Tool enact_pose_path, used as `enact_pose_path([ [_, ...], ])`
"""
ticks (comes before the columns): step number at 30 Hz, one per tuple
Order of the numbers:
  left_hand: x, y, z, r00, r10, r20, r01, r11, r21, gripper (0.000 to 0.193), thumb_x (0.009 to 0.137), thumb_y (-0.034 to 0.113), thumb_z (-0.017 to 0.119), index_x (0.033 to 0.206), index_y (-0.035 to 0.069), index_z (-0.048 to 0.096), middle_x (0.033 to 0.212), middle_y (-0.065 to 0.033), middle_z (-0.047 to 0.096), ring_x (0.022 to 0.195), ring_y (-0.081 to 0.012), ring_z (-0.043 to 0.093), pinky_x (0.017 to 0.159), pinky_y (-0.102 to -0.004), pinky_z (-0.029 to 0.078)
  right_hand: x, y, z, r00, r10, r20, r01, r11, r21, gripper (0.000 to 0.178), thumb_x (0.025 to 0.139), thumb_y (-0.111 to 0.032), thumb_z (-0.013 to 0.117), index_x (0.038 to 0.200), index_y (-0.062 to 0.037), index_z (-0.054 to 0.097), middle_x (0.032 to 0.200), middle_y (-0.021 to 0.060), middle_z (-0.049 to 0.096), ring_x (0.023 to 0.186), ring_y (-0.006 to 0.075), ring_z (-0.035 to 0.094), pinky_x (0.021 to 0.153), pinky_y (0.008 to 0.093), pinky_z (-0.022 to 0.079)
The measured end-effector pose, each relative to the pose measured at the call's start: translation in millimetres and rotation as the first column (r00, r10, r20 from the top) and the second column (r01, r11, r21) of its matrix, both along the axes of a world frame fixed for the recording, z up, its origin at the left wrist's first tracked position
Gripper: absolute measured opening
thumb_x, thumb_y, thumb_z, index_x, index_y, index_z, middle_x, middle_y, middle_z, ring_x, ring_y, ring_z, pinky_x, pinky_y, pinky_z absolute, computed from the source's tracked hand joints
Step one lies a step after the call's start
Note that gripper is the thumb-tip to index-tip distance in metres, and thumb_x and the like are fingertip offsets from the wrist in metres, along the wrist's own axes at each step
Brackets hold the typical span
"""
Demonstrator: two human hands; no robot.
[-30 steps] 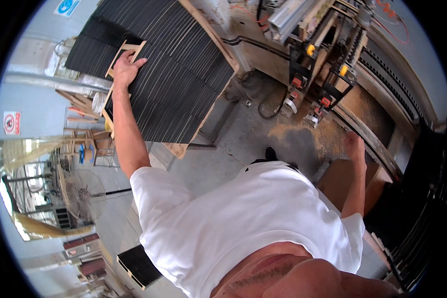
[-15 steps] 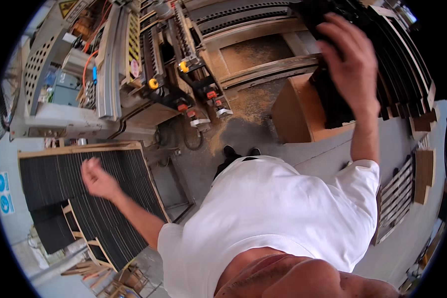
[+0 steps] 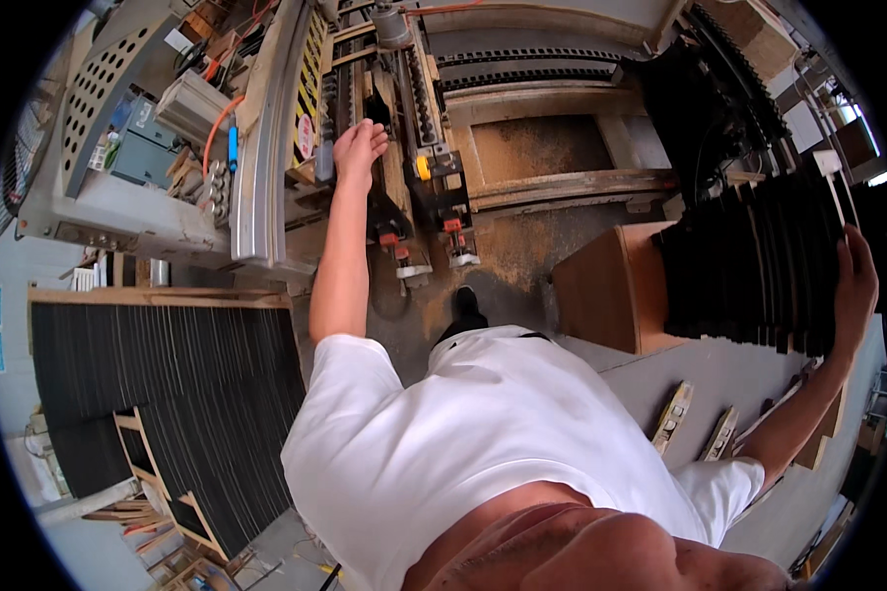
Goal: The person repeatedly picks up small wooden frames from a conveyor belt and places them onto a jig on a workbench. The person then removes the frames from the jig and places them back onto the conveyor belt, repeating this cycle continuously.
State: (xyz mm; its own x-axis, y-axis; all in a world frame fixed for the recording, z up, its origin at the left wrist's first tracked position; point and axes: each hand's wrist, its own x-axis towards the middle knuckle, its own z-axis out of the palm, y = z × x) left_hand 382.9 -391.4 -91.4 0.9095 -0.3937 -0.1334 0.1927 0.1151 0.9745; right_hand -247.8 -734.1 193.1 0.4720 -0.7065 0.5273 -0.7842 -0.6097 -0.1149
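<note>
While we likely reach right of the dark stack (image 3: 749, 264), next needing firm contact, left grip (image 3: 362, 155) and right grip (image 3: 856, 281) are unclear.

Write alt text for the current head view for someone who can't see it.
A person's right hand is at the outer end of a row of black boards beside a brown box, while the left hand is over a railed machine. A larger stack of black strips is at left.
</note>
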Motion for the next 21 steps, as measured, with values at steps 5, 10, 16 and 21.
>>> enact_pose_path([
  [5,115,-70,-24,0.977,-0.036,-0.211,0.024,0.998,-0.061,0.055,0.096,0.035,0.055,0.132,-0.004,0.043,0.127,-0.0164,0.054,0.113,-0.0280,0.055,0.096,-0.0396,0.047,19,19,5,0.985,-0.108,0.134,0.105,0.994,0.031,0.030,0.095,-0.021,0.058,0.122,-0.0090,0.062,0.114,0.0066,0.066,0.106,0.0145,0.061,0.092,0.0268,0.046],
  [10,248,-125,-75,0.939,0.029,-0.342,-0.072,0.991,-0.112,0.072,0.093,0.046,0.056,0.143,0.000,0.032,0.136,-0.0176,0.045,0.106,-0.0255,0.052,0.089,-0.0388,0.044,106,113,23,0.984,-0.095,0.150,0.111,0.988,-0.105,0.026,0.094,-0.013,0.059,0.118,-0.0049,0.064,0.113,0.0072,0.066,0.104,0.0144,0.061,0.091,0.0276,0.047],
  [16,277,-158,-67,0.860,0.062,-0.506,-0.279,0.888,-0.365,0.078,0.095,0.045,0.051,0.151,0.015,0.006,0.155,-0.0150,0.007,0.142,-0.0329,0.013,0.113,-0.0497,0.022,226,174,12,0.974,0.207,0.097,-0.203,0.978,-0.048,0.024,0.079,0.010,0.065,0.102,0.0011,0.066,0.106,0.0135,0.067,0.102,0.0250,0.062,0.089,0.0346,0.049],
  [21,277,-155,-72,0.887,0.029,-0.461,-0.305,0.786,-0.537,0.074,0.092,0.046,0.054,0.150,0.014,0.020,0.154,-0.0182,0.010,0.141,-0.0345,0.017,0.115,-0.0481,0.009,300,162,-24,0.887,0.456,0.071,-0.461,0.882,0.102,0.021,0.076,0.007,0.068,0.096,-0.0004,0.068,0.103,0.0128,0.067,0.099,0.0258,0.062,0.086,0.0344,0.049],
])
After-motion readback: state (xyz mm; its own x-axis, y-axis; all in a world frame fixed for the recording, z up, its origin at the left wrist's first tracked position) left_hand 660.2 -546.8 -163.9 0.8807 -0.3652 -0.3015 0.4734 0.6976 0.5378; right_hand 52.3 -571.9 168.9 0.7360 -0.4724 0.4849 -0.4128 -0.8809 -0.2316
